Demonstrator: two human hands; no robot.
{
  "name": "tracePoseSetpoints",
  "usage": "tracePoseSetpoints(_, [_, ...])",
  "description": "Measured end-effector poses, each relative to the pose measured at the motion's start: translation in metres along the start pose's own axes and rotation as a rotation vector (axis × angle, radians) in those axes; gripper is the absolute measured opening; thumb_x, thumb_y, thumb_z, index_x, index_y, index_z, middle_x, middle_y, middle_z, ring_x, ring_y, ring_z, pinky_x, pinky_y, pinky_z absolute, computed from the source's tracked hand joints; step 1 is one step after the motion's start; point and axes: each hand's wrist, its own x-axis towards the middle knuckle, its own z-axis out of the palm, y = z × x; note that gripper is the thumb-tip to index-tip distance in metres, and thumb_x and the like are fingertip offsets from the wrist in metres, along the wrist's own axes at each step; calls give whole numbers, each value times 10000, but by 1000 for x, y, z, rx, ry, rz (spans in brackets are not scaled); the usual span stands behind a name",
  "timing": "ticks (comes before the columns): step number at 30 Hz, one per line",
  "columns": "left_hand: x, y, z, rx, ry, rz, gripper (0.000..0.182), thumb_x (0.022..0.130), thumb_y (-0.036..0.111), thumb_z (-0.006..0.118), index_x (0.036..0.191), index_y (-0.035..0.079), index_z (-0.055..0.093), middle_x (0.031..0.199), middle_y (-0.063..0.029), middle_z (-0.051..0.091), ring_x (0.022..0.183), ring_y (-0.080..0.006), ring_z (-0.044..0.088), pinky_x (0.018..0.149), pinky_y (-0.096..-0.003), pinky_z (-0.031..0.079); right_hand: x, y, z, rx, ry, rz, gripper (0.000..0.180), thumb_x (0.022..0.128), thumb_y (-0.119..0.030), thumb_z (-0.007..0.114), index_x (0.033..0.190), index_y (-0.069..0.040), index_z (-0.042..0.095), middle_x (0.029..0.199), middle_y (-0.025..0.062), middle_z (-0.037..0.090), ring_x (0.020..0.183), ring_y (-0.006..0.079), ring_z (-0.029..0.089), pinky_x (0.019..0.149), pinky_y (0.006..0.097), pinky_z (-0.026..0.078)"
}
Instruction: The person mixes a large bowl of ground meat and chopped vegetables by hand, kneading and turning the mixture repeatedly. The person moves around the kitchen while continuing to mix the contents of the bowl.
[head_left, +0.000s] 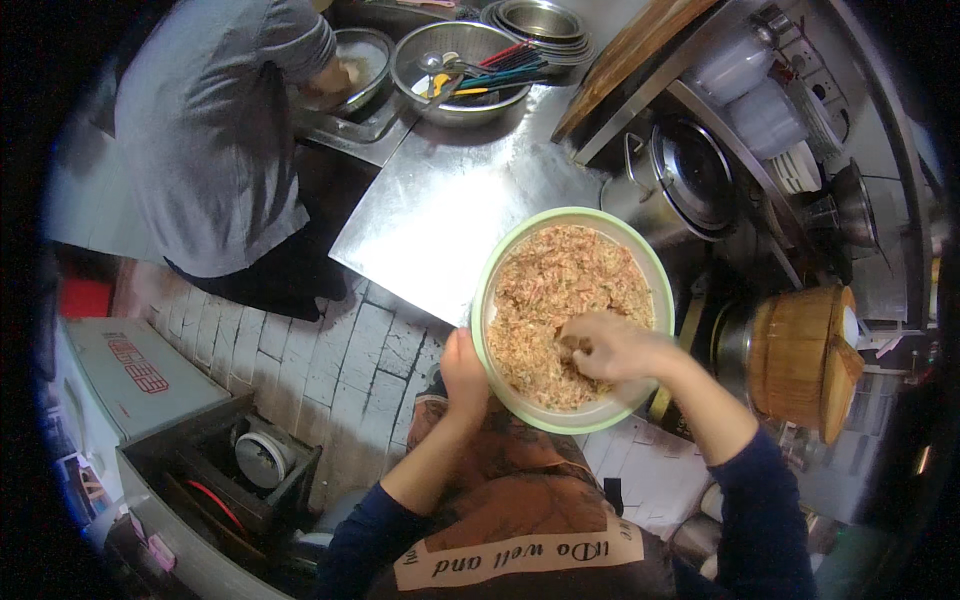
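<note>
A large basin with a pale green rim (481, 315) is in front of me, its near side close to my apron (517, 517). It holds a minced, meat-like mixture (559, 262) with pale shreds and green flecks. My left hand (463, 375) grips the basin's left rim, thumb uppermost; its other fingers are hidden behind the wall. My right hand (611, 346) reaches in from the right, blurred, with curled fingers in the mixture. Whether those fingers are closed around some of it is unclear.
A steel worktop (420, 217) extends beyond the basin. At left, a person in a grey shirt (217, 135) bends over a sink with hands in a bowl (371, 56). A colander of utensils (461, 112), a lidded steel pot (660, 199) and a wooden bucket (795, 360) stand around.
</note>
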Motion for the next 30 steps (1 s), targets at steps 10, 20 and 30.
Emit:
tracePoseSetpoints(10, [61,0,16,102,-27,-56,458,1002,296,370,843,-67,601,705,-86,585,658,-147,497,665,-319,431,114,-55,8,-179,-457,276,505,776,-500,565,1085,-115,668,1070,145,662,988,272,624,837,429,468])
tracePoseSetpoints(20, [53,12,15,107,-7,-64,457,1007,294,366,869,-72,603,761,-81,622,695,-133,531,684,-309,445,-33,-10,42,-429,-16,-27,331,834,-158,552,1159,-100,567,1289,146,489,1163,260,501,921,463,426])
tracePoseSetpoints(30, [27,2,16,-85,-39,-61,442,1018,268,338,957,-80,605,852,-96,641,751,-133,567,708,-290,463,64,7,9,92,-607,532,261,736,-116,629,957,21,645,916,196,658,866,293,651,742,430,509])
